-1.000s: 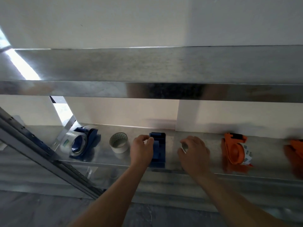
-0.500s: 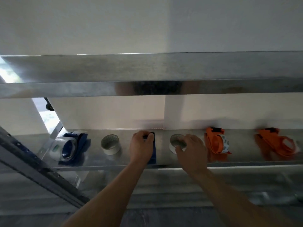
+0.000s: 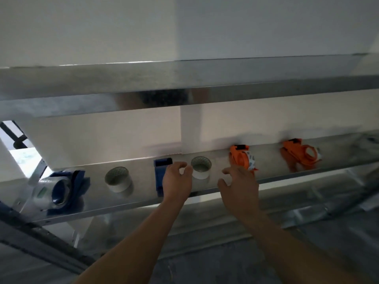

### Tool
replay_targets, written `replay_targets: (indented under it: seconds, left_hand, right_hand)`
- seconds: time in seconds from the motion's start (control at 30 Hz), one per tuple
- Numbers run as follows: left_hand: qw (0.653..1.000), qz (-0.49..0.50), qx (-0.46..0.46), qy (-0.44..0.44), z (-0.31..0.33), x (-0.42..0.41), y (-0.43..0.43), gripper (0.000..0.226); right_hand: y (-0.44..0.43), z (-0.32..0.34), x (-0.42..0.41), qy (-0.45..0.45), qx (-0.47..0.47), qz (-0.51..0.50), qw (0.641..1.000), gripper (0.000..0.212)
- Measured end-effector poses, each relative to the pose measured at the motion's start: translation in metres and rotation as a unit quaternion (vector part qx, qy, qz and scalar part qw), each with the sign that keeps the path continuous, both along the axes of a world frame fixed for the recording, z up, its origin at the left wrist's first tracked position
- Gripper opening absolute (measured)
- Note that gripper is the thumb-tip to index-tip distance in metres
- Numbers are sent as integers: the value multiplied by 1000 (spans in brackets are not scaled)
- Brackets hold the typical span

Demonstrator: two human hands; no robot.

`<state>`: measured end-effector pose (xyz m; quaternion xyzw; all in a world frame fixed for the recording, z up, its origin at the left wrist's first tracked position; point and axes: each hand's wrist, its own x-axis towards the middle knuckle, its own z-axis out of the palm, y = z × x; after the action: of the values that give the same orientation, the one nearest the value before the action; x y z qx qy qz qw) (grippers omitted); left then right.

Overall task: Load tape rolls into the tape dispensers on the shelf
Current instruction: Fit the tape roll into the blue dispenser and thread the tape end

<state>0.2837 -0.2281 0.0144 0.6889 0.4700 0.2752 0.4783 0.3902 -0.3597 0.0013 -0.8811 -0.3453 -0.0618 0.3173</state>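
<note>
Two clear tape rolls stand on end on the metal shelf (image 3: 272,174): one roll (image 3: 201,167) at the middle, another roll (image 3: 118,179) further left. An empty blue dispenser (image 3: 160,175) stands between them. My left hand (image 3: 177,181) hovers just right of it, fingers curled and apart, thumb and fingers near the middle roll, holding nothing. My right hand (image 3: 239,186) is spread open right of that roll, in front of a loaded orange dispenser (image 3: 242,157). A blue dispenser (image 3: 61,189) loaded with tape lies at the far left.
A second orange dispenser (image 3: 300,154) sits at the right end of the shelf. An upper metal shelf (image 3: 184,83) overhangs close above. A slanted metal brace (image 3: 34,175) crosses at the far left. White wall stands behind the shelf; grey floor lies below.
My left hand has let go of the blue dispenser and shifted right. My right hand has come off the middle tape roll and moved right, fingers spread. The view has tilted and panned right.
</note>
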Motion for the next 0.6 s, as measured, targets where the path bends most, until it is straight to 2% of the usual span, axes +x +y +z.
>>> replay_targets:
  seconds: [0.23, 0.43, 0.6]
  left_hand:
    - [998, -51, 17, -18, 7, 38, -45, 25]
    - [996, -83, 28, 1, 13, 79, -94, 35]
    - [995, -91, 38, -8, 16, 126, -145, 21]
  right_hand:
    - [-44, 5, 26, -10, 24, -51, 998, 22]
    - [-94, 8, 59, 5, 46, -80, 996, 26]
    - [-149, 3, 100, 23, 58, -93, 994, 29]
